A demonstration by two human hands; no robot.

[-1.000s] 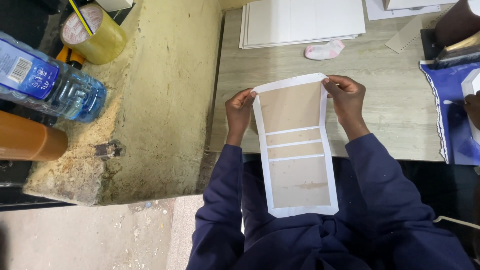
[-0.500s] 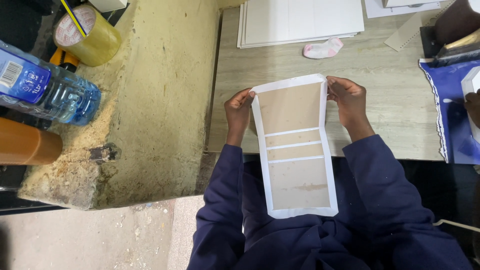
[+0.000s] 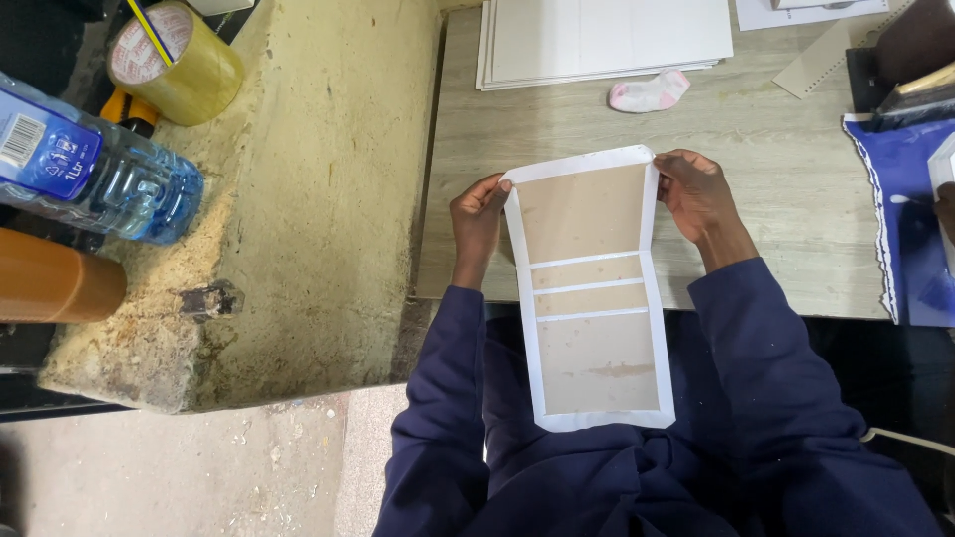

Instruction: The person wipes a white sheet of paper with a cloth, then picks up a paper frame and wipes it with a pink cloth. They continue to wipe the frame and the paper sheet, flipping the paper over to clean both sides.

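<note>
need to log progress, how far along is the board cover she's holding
Done: white paper borders wrap all edges of the brown board cover, spine strips in place. In hand: left hand and right hand hold its top corners. Left: the brown inside is still bare; a stack of white sheets lies on the table.

Dark navy long-sleeved top – soft, sweatshirt-type fabric, creased and bunched at the front. Sleeves run down to both wrists, cuffs plain. Left hand (image 3: pixel 479 214) and right hand (image 3: pixel 699 194) bare – no gloves, rings or watch visible.
</note>
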